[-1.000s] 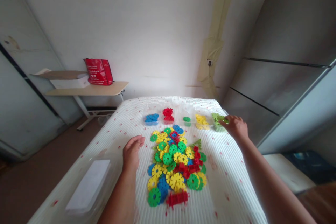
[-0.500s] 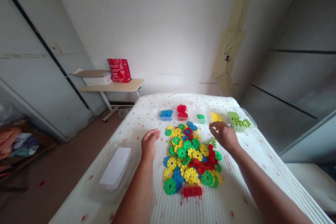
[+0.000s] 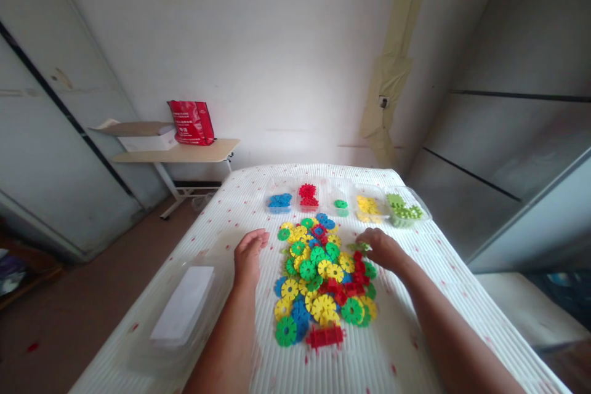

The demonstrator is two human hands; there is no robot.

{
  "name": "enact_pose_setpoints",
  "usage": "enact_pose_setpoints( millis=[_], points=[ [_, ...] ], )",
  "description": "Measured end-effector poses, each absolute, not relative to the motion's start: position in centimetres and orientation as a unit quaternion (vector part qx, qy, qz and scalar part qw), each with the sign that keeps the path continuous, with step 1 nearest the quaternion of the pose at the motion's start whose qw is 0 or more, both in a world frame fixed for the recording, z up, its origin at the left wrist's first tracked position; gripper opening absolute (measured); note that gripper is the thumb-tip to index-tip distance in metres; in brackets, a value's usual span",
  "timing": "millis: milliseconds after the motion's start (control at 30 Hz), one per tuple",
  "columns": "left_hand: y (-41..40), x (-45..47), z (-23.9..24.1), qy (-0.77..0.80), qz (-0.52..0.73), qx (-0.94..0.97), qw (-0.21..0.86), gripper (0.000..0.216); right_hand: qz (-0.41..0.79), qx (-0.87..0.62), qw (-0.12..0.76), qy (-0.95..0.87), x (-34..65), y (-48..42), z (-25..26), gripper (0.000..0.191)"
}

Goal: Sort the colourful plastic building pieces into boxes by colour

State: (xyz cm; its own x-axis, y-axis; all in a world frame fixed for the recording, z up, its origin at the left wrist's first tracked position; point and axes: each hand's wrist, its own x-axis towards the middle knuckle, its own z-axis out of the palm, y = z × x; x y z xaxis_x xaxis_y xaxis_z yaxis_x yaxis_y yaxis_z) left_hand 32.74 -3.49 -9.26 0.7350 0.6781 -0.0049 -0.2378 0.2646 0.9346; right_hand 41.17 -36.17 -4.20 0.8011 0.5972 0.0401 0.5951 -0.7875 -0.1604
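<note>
A heap of plastic snowflake discs (image 3: 323,280) in yellow, green, blue and red lies on the white bed cover (image 3: 415,345). My left hand (image 3: 248,253) rests palm down beside the heap's left edge, fingers loosely curled, holding nothing. My right hand (image 3: 381,247) is at the heap's upper right edge, with its fingers closed on a light green piece (image 3: 357,247). Behind the heap stands a row of clear tubs holding blue pieces (image 3: 279,201), red pieces (image 3: 307,194), a green disc (image 3: 340,204), yellow pieces (image 3: 367,205) and light green pieces (image 3: 404,210).
A clear box with a white lid (image 3: 182,305) lies on the bed at the left. A small side table (image 3: 180,154) with a red bag (image 3: 191,123) and a cardboard box stands by the wall. Grey wardrobe doors flank both sides.
My right hand has come back from the light green tub at the far right to the heap's upper right edge and closed on a light green piece. The left hand stays put.
</note>
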Motion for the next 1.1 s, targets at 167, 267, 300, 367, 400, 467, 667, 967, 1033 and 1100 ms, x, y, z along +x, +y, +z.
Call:
enact_pose_setpoints(
  millis=[167,267,300,367,400,467,667,967,1033,1100],
  points=[
    [-3.7,32.6,-8.9,0.213,0.302,0.533,0.761,0.032,0.015,-0.964,0.047,-0.262,41.2,-35.8,-4.4,0.025],
    [-3.8,32.6,-8.8,0.213,0.304,0.532,0.761,0.032,-0.002,-0.979,0.015,-0.202,41.4,-35.3,-4.6,0.022],
    [-3.8,32.6,-8.9,0.213,0.304,0.533,0.761,0.032,-0.011,-0.983,0.013,-0.183,41.4,-35.1,-4.6,0.022],
    [-3.7,32.6,-9.0,0.213,0.304,0.535,0.759,0.032,-0.029,-0.986,0.022,-0.16,41.2,-34.6,-4.2,0.021],
    [-3.7,32.6,-9.0,0.213,0.303,0.536,0.759,0.032,-0.039,-0.985,0.038,-0.162,40.8,-34.2,-3.9,0.019],
    [-3.6,32.7,-9.1,0.211,0.302,0.536,0.759,0.031,-0.056,-0.973,0.096,-0.202,39.8,-33.0,-3.1,0.017],
    [-3.5,32.6,-9.4,0.201,0.305,0.536,0.761,0.031,-0.046,-0.866,0.216,-0.449,35.8,-26.5,-2.2,0.017],
    [-3.5,32.6,-9.3,0.202,0.308,0.528,0.765,0.03,0.006,-0.818,0.125,-0.562,34.7,-22.7,-3.7,0.017],
    [-3.5,32.7,-9.3,0.202,0.308,0.526,0.767,0.03,0.006,-0.833,0.115,-0.542,34.9,-23.4,-3.8,0.015],
    [-3.5,32.6,-9.3,0.203,0.307,0.525,0.767,0.03,0.008,-0.844,0.109,-0.525,35.2,-24.2,-3.8,0.014]
  ],
)
